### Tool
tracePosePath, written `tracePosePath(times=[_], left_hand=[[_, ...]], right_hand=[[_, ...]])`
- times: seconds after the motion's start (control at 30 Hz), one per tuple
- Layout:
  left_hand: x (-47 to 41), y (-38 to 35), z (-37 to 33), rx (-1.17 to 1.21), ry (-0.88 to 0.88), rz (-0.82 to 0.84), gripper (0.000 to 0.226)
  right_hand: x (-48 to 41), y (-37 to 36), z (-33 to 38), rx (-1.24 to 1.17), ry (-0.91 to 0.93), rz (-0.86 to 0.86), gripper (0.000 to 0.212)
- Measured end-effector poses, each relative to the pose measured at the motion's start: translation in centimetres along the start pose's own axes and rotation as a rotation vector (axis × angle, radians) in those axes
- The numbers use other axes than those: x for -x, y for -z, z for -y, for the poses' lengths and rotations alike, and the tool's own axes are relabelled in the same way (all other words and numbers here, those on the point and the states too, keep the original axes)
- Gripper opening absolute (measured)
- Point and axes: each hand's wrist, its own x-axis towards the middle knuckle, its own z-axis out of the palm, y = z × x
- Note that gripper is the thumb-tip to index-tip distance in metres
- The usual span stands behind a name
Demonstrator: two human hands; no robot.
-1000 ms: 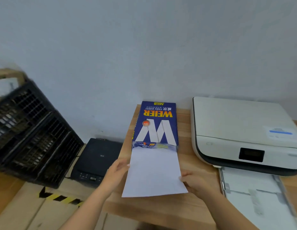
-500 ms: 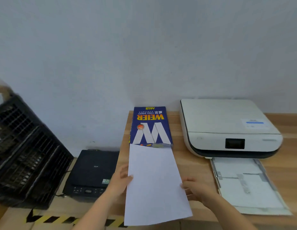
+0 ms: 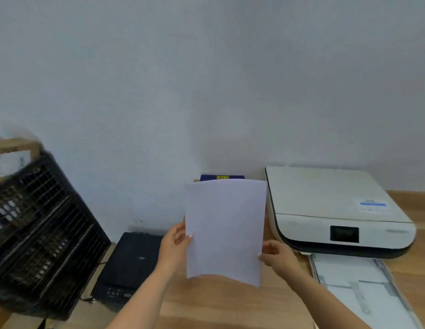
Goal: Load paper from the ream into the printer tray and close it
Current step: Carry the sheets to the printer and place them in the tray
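Note:
A white stack of paper (image 3: 224,230) is held upright above the wooden table (image 3: 218,305), in front of me. My left hand (image 3: 174,243) grips its left edge and my right hand (image 3: 276,256) grips its right edge. Behind the sheets only the top strip of the blue ream wrapper (image 3: 222,177) shows. The white printer (image 3: 334,210) sits to the right against the wall. Its paper tray (image 3: 363,288) is pulled out toward me, open, with grey guides inside.
A black flat device (image 3: 128,264) lies lower down, left of the table. Black plastic crates (image 3: 38,231) lean at the far left. A pale wall stands close behind the table.
The paper has come fully out of the ream wrapper and has been lifted from flat on the table to upright, both hands still on its edges.

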Motion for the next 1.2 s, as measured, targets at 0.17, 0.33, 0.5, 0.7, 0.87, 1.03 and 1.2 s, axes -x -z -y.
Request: tracePosePath(times=[0.17,0.33,0.5,0.7,0.87,1.03,1.2], left_hand=[[-0.9,-1.0,0.9,0.051,0.032,-0.014,0.017],[-1.0,-1.5,2.2,-0.002,0.028,-0.031,0.019],[-1.6,-1.7,1.7,-0.021,0.003,-0.032,0.017],[-2.1,-2.0,1.6,-0.086,-0.048,-0.028,0.014],[-2.3,-2.2,1.7,-0.118,-0.062,-0.070,0.015],[-2.2,-2.1,2.2,-0.147,-0.076,-0.067,0.017],[-1.5,-2.0,-0.1,-0.122,-0.199,-0.112,0.020]], right_hand=[[-1.3,0.5,0.3,-0.026,0.122,-0.103,0.005],[-1.8,0.4,-0.1,0.020,0.159,-0.101,0.012],[-2.2,0.4,0.7,-0.007,0.198,-0.124,0.016],[-3.1,0.3,1.2,-0.064,0.245,-0.168,0.022],[-3.4,0.3,1.6,-0.098,0.261,-0.185,0.020],[-3.2,-0.2,0.7,-0.051,0.280,-0.178,0.024],[-2.1,0.3,2.0,-0.111,0.352,-0.231,0.016]])
